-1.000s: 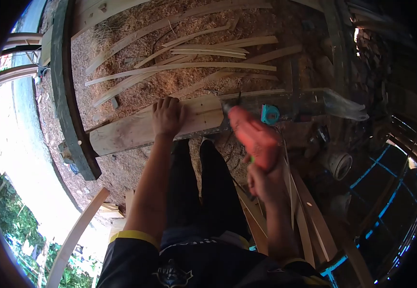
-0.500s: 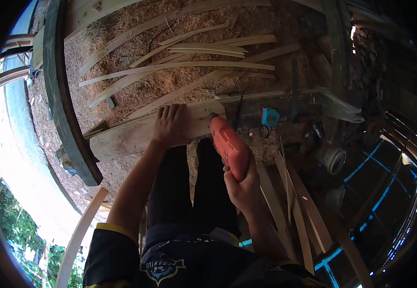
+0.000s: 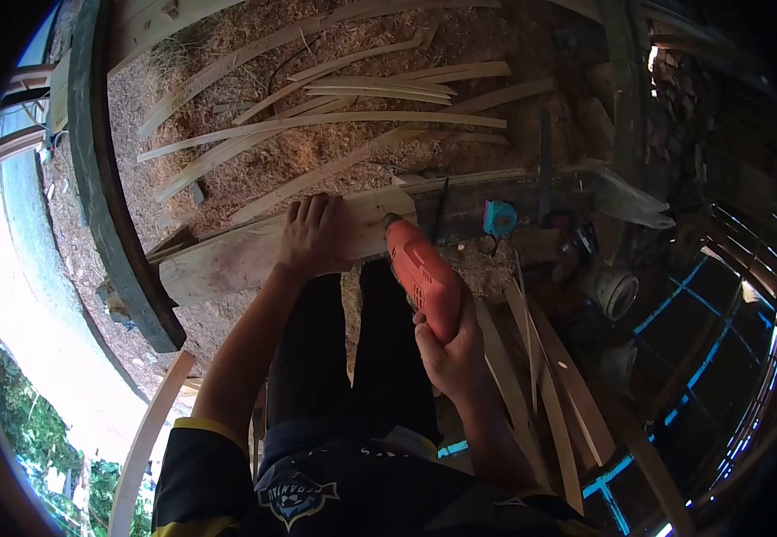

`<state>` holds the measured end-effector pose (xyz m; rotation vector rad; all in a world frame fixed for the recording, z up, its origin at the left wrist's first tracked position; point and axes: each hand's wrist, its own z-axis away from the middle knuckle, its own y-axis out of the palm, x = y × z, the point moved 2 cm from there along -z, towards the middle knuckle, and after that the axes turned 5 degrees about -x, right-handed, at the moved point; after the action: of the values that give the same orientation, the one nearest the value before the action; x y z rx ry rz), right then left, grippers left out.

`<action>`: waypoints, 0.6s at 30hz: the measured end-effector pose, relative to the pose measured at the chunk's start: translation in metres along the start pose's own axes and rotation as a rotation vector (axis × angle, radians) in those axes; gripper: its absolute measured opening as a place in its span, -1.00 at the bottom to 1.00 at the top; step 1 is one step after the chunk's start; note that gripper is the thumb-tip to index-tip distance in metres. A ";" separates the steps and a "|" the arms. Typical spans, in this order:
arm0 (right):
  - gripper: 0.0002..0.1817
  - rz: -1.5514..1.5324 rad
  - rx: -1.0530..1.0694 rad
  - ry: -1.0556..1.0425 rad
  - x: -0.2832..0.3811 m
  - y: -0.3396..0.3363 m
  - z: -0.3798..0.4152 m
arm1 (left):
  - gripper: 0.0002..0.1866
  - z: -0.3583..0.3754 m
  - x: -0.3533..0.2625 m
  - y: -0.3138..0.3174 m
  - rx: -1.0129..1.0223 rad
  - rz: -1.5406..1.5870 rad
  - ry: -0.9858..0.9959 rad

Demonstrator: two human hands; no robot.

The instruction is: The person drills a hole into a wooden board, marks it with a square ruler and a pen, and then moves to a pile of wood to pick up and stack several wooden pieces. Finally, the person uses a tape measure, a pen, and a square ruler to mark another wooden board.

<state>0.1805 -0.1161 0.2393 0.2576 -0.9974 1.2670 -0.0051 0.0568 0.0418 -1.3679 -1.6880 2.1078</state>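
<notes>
My left hand (image 3: 310, 234) bears down on a pale wooden plank (image 3: 227, 261), its fingers side by side at the far edge. In my right hand (image 3: 451, 351) is a red power drill (image 3: 424, 273), gripped by its handle. The drill's chuck points at the plank near its right end, and a small dark mark (image 3: 381, 208) shows on the wood just beyond it. Past that end runs a dark beam (image 3: 487, 199), with a thin dark rod (image 3: 441, 206) lying across it.
A turquoise tape measure (image 3: 499, 217) rests on the dark beam. Several thin wooden strips (image 3: 317, 118) lie over shavings on the far ground. A dark timber (image 3: 102, 179) crosses at the left. More boards (image 3: 576, 385) lean at the lower right, near a pale round container (image 3: 617, 294).
The drill's tip has drawn back slightly toward me, and the small mark on the plank now shows. My left hand keeps its place on the wood; the whole view has shifted a little.
</notes>
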 end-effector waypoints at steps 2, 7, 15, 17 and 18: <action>-0.12 -0.002 0.003 -0.006 -0.002 0.001 0.000 | 0.18 -0.002 0.000 -0.001 -0.013 0.004 0.008; -0.11 0.025 0.009 -0.048 -0.002 0.007 -0.002 | 0.21 -0.012 0.007 -0.004 -0.037 -0.008 0.008; -0.12 0.020 -0.001 -0.021 0.010 0.011 -0.010 | 0.22 -0.014 0.010 -0.006 -0.053 -0.002 -0.009; -0.12 0.028 0.002 -0.036 0.007 0.010 -0.010 | 0.21 -0.014 0.009 -0.006 -0.069 -0.005 -0.007; -0.12 0.037 0.007 -0.053 0.007 0.010 -0.011 | 0.20 -0.014 0.009 -0.007 -0.088 -0.010 -0.006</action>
<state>0.1767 -0.1010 0.2351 0.2803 -1.0472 1.3027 -0.0035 0.0746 0.0427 -1.3745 -1.8060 2.0575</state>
